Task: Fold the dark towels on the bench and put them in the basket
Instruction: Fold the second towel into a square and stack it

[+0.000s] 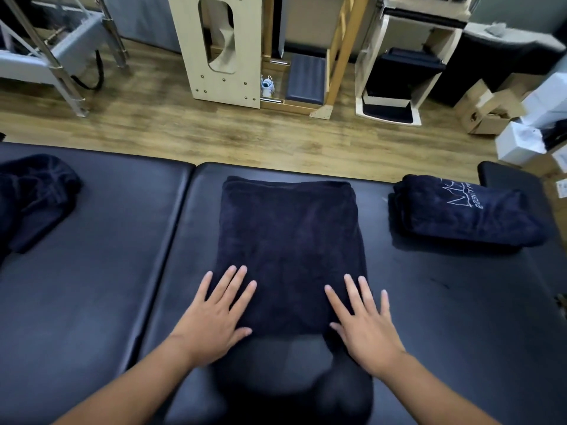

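Both hands, left hand (214, 314) and right hand (365, 323), lie spread flat on the near corners of the towel (288, 240), whose long axis runs toward twelve o'clock across the surface (107, 271). Folded towel (466, 216) at two o'clock; basket apparently out of view.

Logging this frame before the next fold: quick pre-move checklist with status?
1. Middle towel lies flat, edges roughly squared: ok.
2. Left hand and right hand flat on its near corners, no grip closed: ok.
3. Bench bare beside the towel for folding: ok.
4. Folded towel lies apart on the right, out of the way: ok.
5. Crumpled towel at left, not yet folded: not ok.
6. Basket location: cannot tell, not in view.
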Action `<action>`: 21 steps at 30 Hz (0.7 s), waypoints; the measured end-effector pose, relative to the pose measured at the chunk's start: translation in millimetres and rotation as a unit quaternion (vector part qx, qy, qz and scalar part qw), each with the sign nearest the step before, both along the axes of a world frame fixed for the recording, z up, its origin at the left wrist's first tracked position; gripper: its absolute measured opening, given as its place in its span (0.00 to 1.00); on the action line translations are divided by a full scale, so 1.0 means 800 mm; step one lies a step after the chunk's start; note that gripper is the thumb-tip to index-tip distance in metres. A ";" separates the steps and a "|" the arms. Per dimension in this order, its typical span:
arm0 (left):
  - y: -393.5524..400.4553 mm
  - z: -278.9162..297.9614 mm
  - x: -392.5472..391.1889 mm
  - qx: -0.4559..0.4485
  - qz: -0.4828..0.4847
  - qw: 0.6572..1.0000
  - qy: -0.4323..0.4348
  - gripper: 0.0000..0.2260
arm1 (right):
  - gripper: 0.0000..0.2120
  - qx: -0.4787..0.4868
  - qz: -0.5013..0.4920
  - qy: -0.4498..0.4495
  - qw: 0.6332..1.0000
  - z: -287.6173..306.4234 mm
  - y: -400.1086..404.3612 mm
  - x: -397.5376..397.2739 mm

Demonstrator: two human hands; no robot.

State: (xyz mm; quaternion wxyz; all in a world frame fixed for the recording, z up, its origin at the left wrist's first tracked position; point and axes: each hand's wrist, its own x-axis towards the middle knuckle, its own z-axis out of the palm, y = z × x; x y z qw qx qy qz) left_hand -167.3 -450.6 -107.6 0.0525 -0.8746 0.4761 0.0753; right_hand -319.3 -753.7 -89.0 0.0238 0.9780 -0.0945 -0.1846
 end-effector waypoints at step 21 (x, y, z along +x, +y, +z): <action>-0.014 0.081 0.040 -0.024 0.123 0.962 0.244 0.19 | 0.12 0.045 0.042 0.045 0.997 0.061 -0.023 0.044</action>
